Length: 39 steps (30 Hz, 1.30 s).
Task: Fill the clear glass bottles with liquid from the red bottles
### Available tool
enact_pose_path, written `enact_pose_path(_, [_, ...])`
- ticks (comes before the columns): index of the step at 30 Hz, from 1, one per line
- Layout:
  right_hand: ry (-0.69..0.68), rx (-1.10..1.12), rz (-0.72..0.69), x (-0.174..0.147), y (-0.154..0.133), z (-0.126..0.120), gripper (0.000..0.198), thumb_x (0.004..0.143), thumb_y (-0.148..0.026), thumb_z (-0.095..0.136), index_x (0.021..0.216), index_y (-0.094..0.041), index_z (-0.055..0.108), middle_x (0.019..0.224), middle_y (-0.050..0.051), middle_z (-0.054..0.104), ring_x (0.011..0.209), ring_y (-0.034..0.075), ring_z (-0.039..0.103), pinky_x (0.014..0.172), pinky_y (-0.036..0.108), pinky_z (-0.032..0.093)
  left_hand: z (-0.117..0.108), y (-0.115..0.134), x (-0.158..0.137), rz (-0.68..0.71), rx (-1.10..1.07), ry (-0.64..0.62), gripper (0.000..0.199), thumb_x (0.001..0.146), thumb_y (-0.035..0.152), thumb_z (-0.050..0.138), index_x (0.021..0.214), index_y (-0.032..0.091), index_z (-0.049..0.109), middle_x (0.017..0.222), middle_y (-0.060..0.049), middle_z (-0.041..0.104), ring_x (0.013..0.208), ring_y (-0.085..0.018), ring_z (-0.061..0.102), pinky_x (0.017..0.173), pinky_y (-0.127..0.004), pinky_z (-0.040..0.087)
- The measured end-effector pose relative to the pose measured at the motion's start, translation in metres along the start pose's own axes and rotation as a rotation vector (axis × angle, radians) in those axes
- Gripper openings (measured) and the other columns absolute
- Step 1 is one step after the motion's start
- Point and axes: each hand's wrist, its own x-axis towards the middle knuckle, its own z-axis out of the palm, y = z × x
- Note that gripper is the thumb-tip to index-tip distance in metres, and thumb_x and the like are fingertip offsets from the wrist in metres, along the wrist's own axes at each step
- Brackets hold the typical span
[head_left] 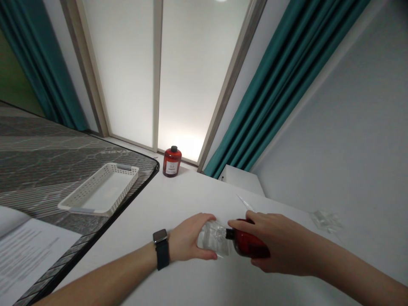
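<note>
My left hand (193, 240), with a dark watch (161, 242) on its wrist, is closed around a clear container (212, 238). Whether this is glass or plastic I cannot tell. My right hand (270, 242) grips a dark red bottle (250, 244) lying on its side. The bottle's black neck points left and meets or nearly meets the clear container's right end; exact contact is unclear. Just beyond my right hand, a thin pale pointed stick (245, 202) lies on the white table (191, 195), partly hidden by the fingers.
Another red-brown bottle (172, 163), black-capped and labelled, stands upright at the back. On the left, a white perforated basket (105, 189) rests on a grey patterned mat (79, 157) beside printed pages (35, 250). Crumpled clear plastic (327, 221) lies far right, and a white box-like unit (242, 178) stands behind.
</note>
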Motion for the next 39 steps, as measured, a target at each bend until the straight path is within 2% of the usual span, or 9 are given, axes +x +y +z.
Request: enact_pose_path(39, [-0.044,-0.037,-0.001,0.006,-0.008,-0.013,0.074,0.069,-0.029,0.073,0.138,-0.037,0.047,0.105,0.009,0.065,0.081,0.030,0.068,0.063,0.033,0.041,0.002,-0.005,-0.001,0.021,0.004,0.007,0.080,0.064,0.041,0.088,0.129,0.019,0.048,0.123,-0.013,0.062,0.110,-0.032,0.061,0.097,-0.046,0.048])
